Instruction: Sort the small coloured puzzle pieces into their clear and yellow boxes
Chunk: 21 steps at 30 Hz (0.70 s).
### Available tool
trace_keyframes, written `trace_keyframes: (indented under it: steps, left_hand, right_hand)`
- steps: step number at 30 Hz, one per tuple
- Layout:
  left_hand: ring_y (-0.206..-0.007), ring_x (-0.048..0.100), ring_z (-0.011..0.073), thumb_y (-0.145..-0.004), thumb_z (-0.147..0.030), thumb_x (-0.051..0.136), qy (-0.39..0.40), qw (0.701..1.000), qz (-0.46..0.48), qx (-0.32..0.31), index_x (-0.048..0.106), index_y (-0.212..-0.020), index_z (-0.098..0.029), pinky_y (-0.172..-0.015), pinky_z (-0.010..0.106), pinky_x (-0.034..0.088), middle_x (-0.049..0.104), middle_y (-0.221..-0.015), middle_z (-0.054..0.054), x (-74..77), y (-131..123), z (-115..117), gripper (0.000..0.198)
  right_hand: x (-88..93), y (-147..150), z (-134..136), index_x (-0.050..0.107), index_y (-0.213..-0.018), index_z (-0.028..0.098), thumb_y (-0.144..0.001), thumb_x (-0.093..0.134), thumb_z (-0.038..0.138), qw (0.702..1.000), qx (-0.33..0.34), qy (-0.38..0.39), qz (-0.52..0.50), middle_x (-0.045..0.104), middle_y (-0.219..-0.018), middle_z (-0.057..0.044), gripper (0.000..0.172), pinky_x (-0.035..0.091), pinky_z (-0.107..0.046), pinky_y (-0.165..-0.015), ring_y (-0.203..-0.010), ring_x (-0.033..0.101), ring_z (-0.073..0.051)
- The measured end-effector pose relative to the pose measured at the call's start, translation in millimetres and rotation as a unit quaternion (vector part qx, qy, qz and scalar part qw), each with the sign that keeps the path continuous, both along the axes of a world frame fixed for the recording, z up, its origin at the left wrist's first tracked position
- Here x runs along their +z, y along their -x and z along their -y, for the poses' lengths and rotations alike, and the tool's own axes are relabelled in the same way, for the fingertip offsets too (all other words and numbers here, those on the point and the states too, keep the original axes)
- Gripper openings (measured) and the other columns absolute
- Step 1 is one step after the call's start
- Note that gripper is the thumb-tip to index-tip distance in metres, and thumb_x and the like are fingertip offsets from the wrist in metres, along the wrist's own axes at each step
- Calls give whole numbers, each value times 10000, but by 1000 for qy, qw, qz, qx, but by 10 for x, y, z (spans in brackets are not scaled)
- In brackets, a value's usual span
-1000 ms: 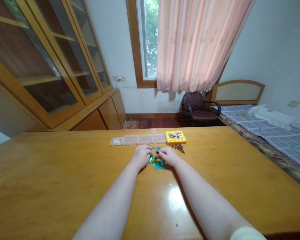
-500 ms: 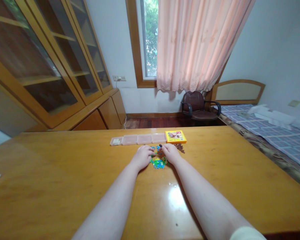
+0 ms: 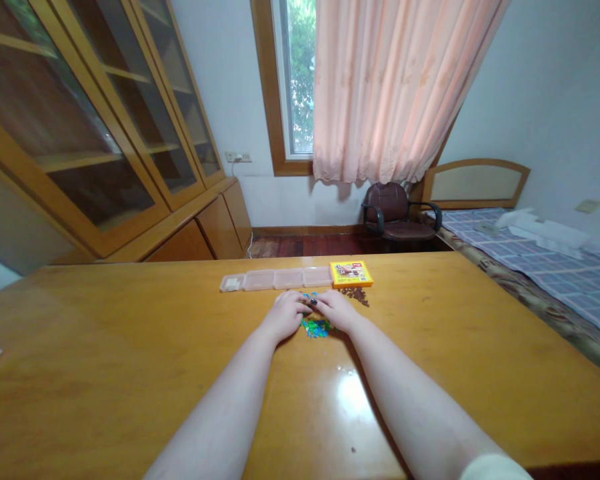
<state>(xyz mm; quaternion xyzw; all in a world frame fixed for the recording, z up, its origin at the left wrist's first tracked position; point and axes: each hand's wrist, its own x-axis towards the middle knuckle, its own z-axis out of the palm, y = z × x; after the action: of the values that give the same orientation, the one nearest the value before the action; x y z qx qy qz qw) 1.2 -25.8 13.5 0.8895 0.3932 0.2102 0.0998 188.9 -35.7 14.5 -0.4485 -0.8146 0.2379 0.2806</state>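
Note:
My left hand [image 3: 286,315] and my right hand [image 3: 336,309] meet at the fingertips above a heap of small blue and green plastic pieces [image 3: 317,328]. The fingers of each hand are bent inward and closed together; whatever lies between them is too small to make out. A dark nail shows on my right hand. A few blue pieces show just beyond the fingertips. Close behind my right hand lies a scatter of small brown pieces [image 3: 359,296]. My hands and fingers hide part of the heap.
Behind the hands, a row of clear shallow plastic trays [image 3: 289,278] runs up to a yellow box [image 3: 351,274] with a printed lid. They stand near the far edge of the wooden table [image 3: 130,373]. A chair [image 3: 395,210] is beyond it, and a bed [image 3: 545,260] is at right.
My right hand has moved left, bringing its fingertips against those of my left hand. More of the brown pieces now show beside it. My left hand has barely shifted.

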Motion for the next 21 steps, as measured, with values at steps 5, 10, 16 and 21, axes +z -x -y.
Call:
trace_keyframes:
  steps: [5,10,16,21]
  left_hand:
    - [-1011,525,184,-709,-65,482,-4,999,6,43,696,-957,-250,-941,358,400,643,-1023,29,44,-8,17,375]
    - [-1039,512,200,-737,-102,491,-16,998,-28,54,695,-988,-291,-937,376,395,633,-1063,25,30,4,14,375]
    - [-1006,541,209,-736,-122,501,-28,988,-49,142,737,-833,-259,-914,369,404,668,-1018,34,10,50,-43,290]
    - [-967,564,202,-725,-118,497,-26,986,-46,160,736,-735,-242,-891,344,414,685,-967,30,33,68,-51,270]
  right_hand:
    - [-1,-24,-4,668,-762,168,-902,382,376,998,-56,-25,-18,658,-723,-37,381,350,-228,-653,-687,545,-150]
    - [-4,-57,-2,683,-783,165,-903,362,348,994,-98,-9,-46,676,-770,-56,389,377,-239,-684,-729,567,-167]
    - [-6,-19,22,703,-805,175,-892,385,350,999,-22,2,-29,692,-765,-41,373,378,-236,-694,-716,575,-157]
    - [4,-29,15,714,-778,189,-887,391,340,996,-85,-12,8,688,-719,-35,373,361,-234,-667,-694,572,-152]
